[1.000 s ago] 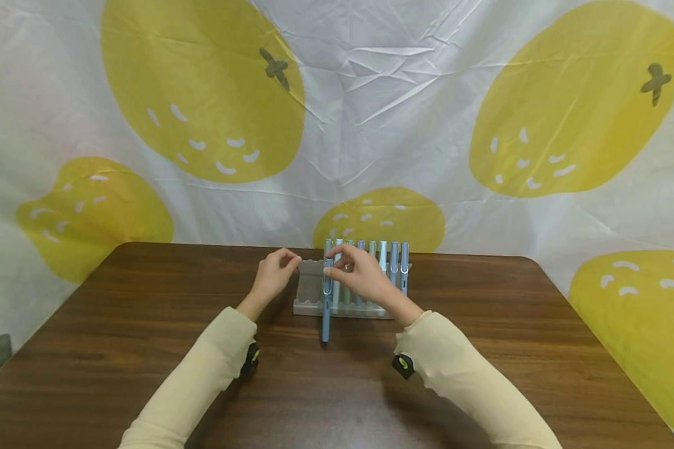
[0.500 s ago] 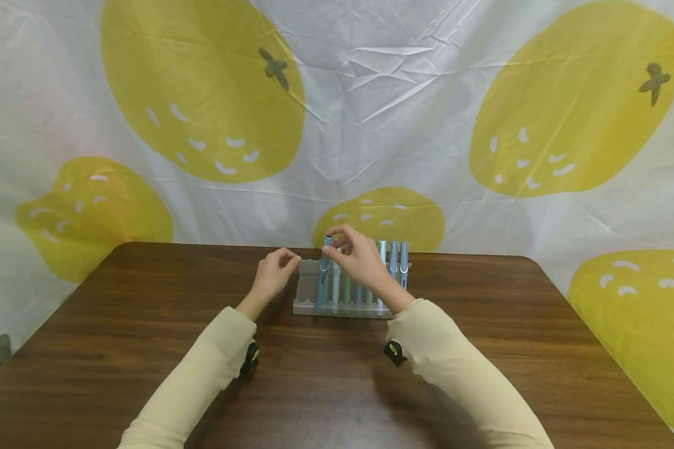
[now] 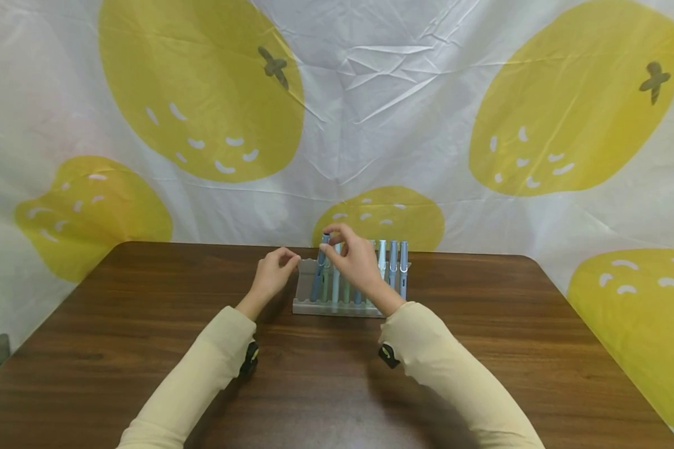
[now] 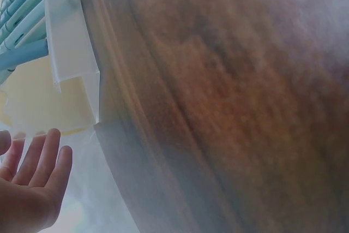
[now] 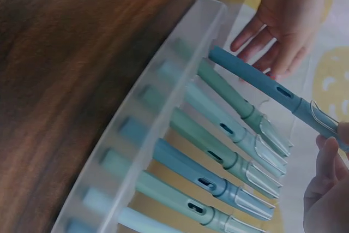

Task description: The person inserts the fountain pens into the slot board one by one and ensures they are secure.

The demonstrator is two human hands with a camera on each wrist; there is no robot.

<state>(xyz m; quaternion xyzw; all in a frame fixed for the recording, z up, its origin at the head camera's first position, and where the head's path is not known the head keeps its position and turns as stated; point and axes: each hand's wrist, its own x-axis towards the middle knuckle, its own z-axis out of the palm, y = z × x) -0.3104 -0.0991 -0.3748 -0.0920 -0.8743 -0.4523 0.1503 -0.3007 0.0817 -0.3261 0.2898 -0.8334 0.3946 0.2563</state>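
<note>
My right hand (image 3: pixel 359 262) pinches a blue pen (image 5: pixel 256 77) by its clipped cap, between thumb and fingers. The pen leans over the left part of a clear plastic pen rack (image 3: pixel 337 309), its lower end just behind the front ledge in the right wrist view. Several capped pens (image 5: pixel 210 140) in green, pale blue and blue lie slanted side by side in the rack's notches, their clips facing up. At the rack's upper left corner, my left hand (image 3: pixel 271 274) holds the edge between thumb and index finger; its other fingers show extended in the left wrist view.
The rack stands toward the back of a brown wooden table (image 3: pixel 314 386). Behind the table hangs a white cloth (image 3: pixel 382 143) printed with big yellow fruit. Black wrist bands (image 3: pixel 249 358) sit on both sleeves.
My right hand has lifted the blue pen from in front of the rack and brought it back and slightly left, its lower end now behind the ledge. The left hand stays put.
</note>
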